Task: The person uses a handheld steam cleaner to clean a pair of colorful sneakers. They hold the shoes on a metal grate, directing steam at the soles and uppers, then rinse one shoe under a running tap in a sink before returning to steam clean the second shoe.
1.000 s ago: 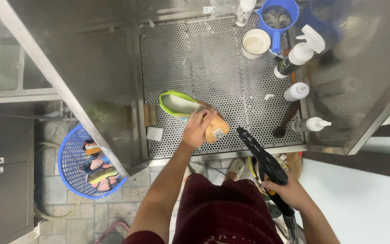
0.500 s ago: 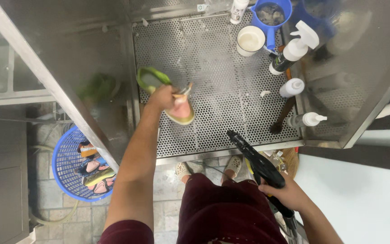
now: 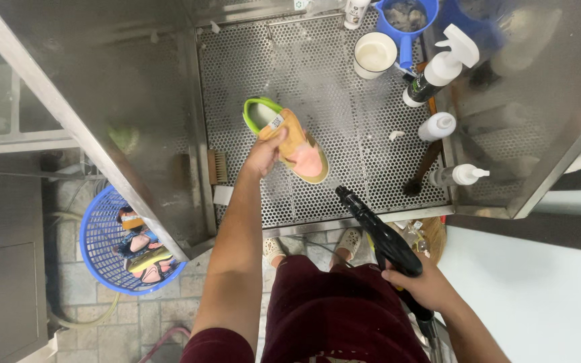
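My left hand (image 3: pixel 265 152) grips an orange shoe (image 3: pixel 293 139) with a bright green heel collar and a pinkish toe, holding it above the perforated metal wash tray (image 3: pixel 250 74). My right hand (image 3: pixel 419 282) holds a black spray gun (image 3: pixel 379 234) low at the tray's front edge, its nozzle pointing up toward the shoe's toe. A faint mist hangs between the nozzle and the shoe.
At the tray's back right stand a white cup (image 3: pixel 375 54), a blue jug (image 3: pixel 406 16), a dark spray bottle (image 3: pixel 438 67) and two white bottles (image 3: pixel 437 126). A brush (image 3: pixel 217 167) lies at the tray's left. A blue basket (image 3: pixel 124 242) with shoes sits on the floor, left.
My left hand carried the shoe from the tray's front to the left, then back toward the centre with the toe turned to the nozzle. The spray gun has risen closer to the shoe.
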